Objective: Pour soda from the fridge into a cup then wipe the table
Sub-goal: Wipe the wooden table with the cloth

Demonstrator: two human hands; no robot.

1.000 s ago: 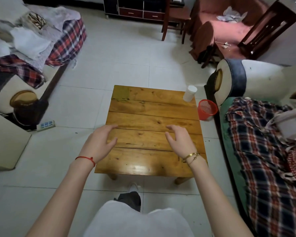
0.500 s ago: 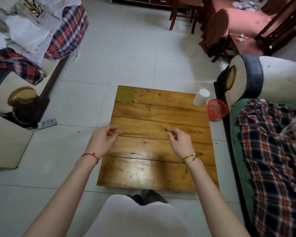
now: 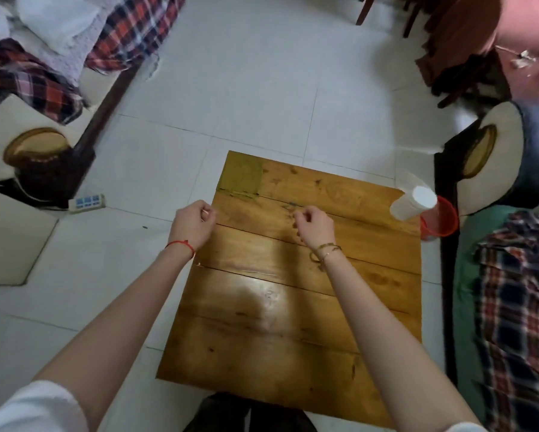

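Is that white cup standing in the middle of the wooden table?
No, the white cup stands at the far right corner of the table, next to a red basket on the floor.

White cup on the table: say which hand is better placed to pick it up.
Right. The white cup stands at the table's far right corner, nearer the right hand; the left hand hovers at the opposite edge.
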